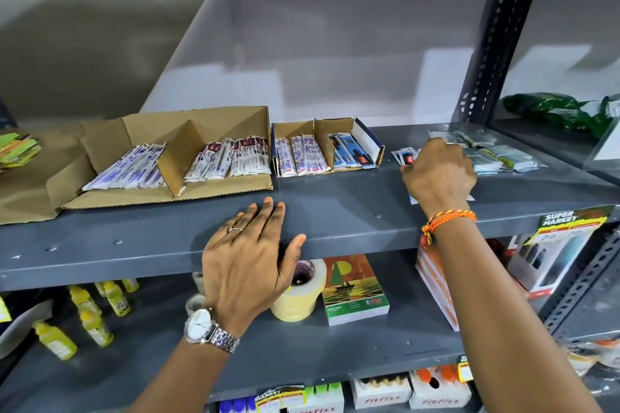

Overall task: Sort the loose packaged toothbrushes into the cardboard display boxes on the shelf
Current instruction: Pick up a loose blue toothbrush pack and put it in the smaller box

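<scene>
Gathering the loose blue packaged toothbrushes (406,156) is judged to be the step in hand, and it is best done by squaring the packets into one stack before they are lifted, so none slides off the shelf (335,198). Their blue print matches the packets in the right compartment of the small display box (369,141), just to their left, so that compartment is judged the likely target; the packets should be laid lengthwise, in line with those already filed. The large cardboard box (235,188) further left is already stocked with white and purple packets.

The right hand (439,174) is laid palm down over the loose packets, fingers curled forward and wrist bent, an orange thread band (446,220) at the wrist. Whether anything is gripped beneath it cannot be told. The left hand (250,255) is spread wide and flat, holding nothing, fingertips resting on the shelf's front edge, thumb against the lip, a wristwatch (201,325) worn.
</scene>
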